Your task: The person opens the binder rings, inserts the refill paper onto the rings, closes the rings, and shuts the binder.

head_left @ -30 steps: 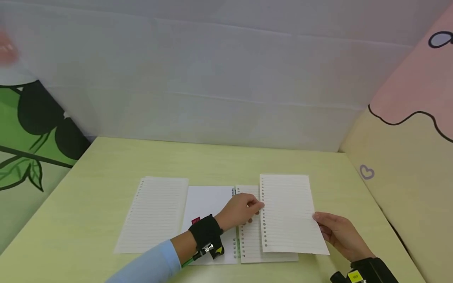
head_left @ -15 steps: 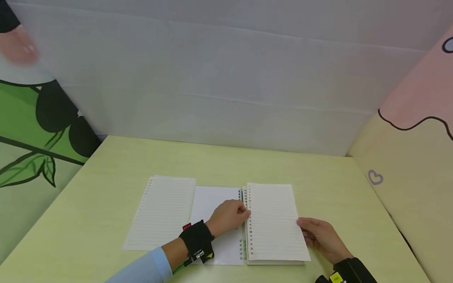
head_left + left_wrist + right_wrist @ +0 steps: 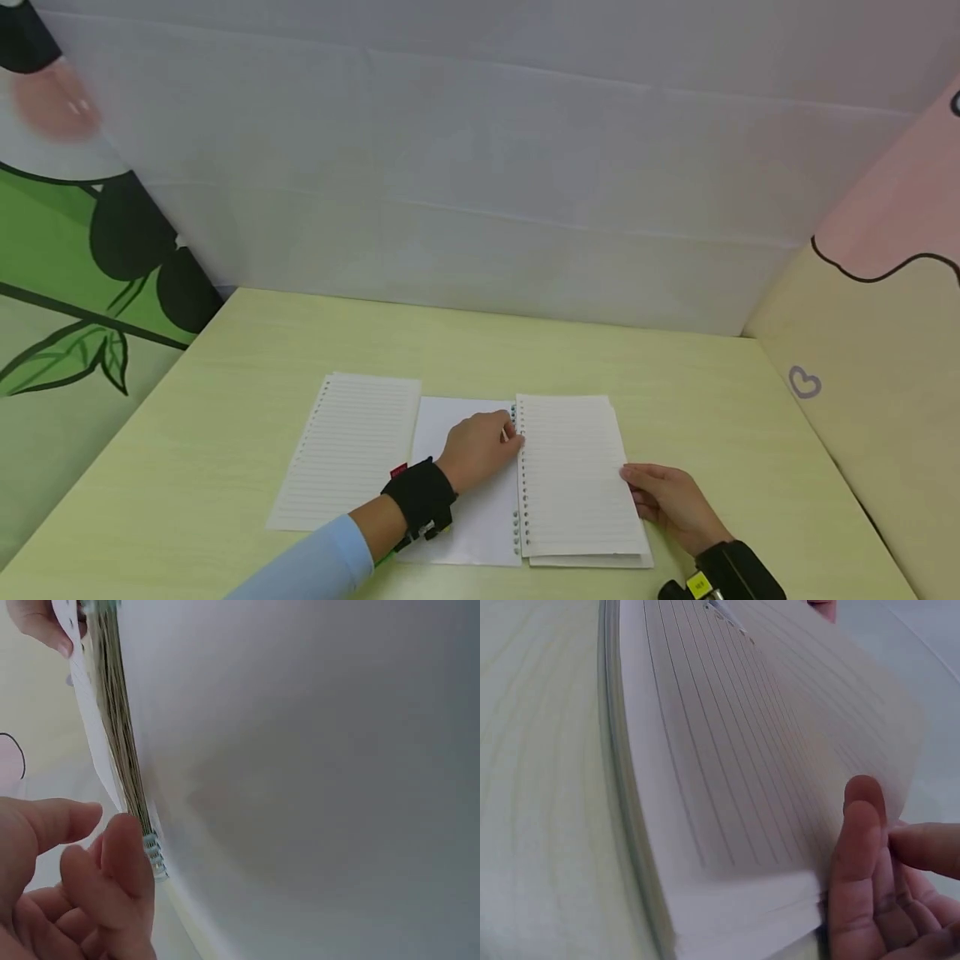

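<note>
The loose-leaf sheet, lined and punched, is held over the right-hand pages of the open ring-bound notebook; the left hand pinches its holed edge, the right hand its opposite edge. Best, I judge, to keep it level, square its holes with the rings and grip lightly. Visible: apparently 1 held sheet, 1 notebook, 2 ring groups, at least 2 lined sheets at left.

We have carried the loose ruled sheet toward eight o'clock, over the three-o'clock pages of the notebook, its punched edge now beside the rings. Our left hand has drawn back to those rings; our right hand has followed toward nine o'clock.
</note>
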Action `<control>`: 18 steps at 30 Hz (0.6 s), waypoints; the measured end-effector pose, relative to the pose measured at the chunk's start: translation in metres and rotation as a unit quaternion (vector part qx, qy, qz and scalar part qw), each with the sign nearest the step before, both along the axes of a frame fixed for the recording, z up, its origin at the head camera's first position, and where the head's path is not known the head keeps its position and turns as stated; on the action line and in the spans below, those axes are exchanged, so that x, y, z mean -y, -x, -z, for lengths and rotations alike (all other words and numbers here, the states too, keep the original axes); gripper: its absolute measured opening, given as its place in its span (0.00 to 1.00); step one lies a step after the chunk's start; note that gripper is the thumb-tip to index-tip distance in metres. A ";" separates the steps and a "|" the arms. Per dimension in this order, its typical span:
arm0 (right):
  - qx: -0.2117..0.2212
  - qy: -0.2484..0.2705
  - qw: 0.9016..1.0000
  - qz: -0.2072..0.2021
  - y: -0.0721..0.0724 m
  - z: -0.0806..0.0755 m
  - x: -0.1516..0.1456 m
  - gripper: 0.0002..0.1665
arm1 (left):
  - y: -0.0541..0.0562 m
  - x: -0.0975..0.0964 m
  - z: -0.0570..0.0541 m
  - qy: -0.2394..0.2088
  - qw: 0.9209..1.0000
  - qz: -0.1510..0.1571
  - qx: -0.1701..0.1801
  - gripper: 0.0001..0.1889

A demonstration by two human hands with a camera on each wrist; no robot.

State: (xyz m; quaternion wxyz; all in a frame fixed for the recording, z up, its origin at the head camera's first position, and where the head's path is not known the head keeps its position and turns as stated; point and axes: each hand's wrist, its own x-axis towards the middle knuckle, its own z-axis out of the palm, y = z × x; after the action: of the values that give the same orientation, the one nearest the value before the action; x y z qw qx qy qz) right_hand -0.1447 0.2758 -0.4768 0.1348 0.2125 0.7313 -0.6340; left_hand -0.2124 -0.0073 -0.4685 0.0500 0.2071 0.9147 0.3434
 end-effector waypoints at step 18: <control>0.014 -0.022 1.000 0.017 -0.001 0.001 -0.001 0.18 | 0.017 -0.011 -0.001 0.093 0.995 0.020 -0.036 0.19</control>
State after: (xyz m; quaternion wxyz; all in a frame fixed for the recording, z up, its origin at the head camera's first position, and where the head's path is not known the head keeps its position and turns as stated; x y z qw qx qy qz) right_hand -0.1432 0.2766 -0.4773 0.1292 0.2366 0.7394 -0.6170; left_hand -0.2294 0.0037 -0.4677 0.0424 0.2318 0.9396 0.2484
